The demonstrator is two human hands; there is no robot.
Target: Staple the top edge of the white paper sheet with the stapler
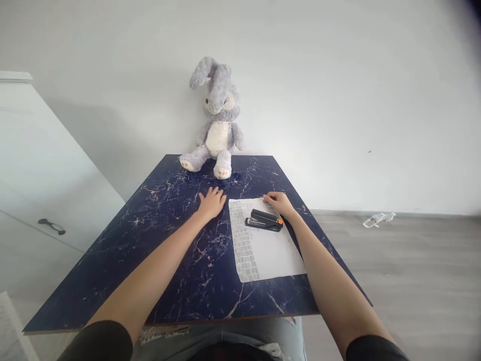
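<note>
sleeves [99,341]: dark, above bare forearms.
table [195,296]: dark blue, pale marbled veins.
sheet [278,258]: white, brick-like band down left side; flat on table.
stapler [264,220]: black, orange at right end; lying on sheet.
left hand [212,201]: palm down on table, fingers spread, left of sheet.
right hand [278,202]: fingers bent together at sheet's far edge; cannot tell whether pinching it.
plush rabbit [218,135]: grey and cream, seated at table's far end.

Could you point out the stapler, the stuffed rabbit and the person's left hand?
Stapler [264,220]: head view, on its dark body.
Stuffed rabbit [218,138]: head view, on its pale belly.
Left hand [213,203]: head view, on its back.
</note>
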